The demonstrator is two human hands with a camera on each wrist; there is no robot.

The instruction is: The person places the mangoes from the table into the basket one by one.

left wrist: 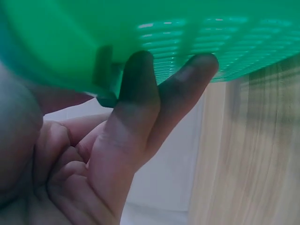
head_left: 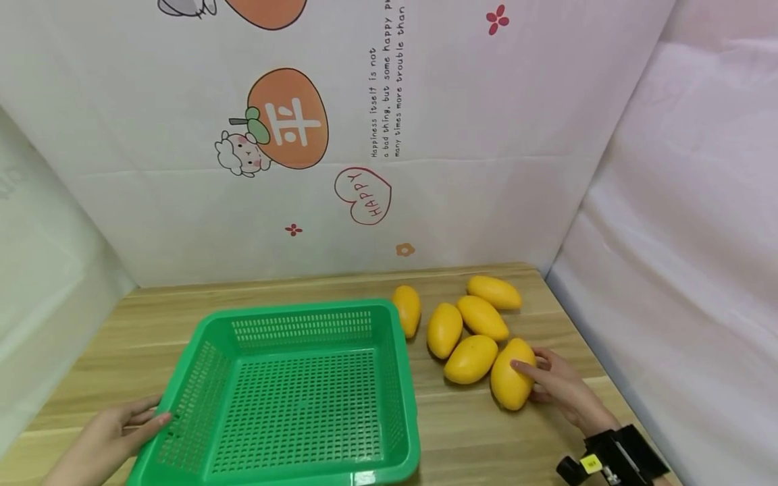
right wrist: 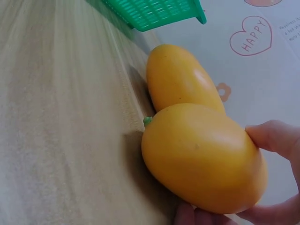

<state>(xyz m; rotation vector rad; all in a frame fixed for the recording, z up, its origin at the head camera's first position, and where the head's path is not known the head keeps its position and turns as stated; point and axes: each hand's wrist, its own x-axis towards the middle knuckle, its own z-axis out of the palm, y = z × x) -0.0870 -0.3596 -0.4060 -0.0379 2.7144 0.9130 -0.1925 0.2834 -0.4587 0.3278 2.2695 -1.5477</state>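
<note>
A green plastic basket (head_left: 298, 398) with slotted walls stands on the wooden table with bare mesh inside. My left hand (head_left: 109, 435) grips its left rim, thumb over the top; the left wrist view shows two fingers (left wrist: 140, 93) against the outer wall from below. At the right, my right hand (head_left: 562, 388) holds a yellow mango (head_left: 510, 378), thumb on its upper side and fingers round its far right side. In the right wrist view this mango (right wrist: 201, 154) shows a green stem stub and overlaps another mango (right wrist: 180, 77) behind it.
Several more mangoes (head_left: 471, 359) lie grouped to the right of the basket, one mango (head_left: 407, 310) close by its back right corner. A white printed cloth (head_left: 456, 169) hangs behind the table (head_left: 462, 432), with white cloth (head_left: 681, 236) at the right side too.
</note>
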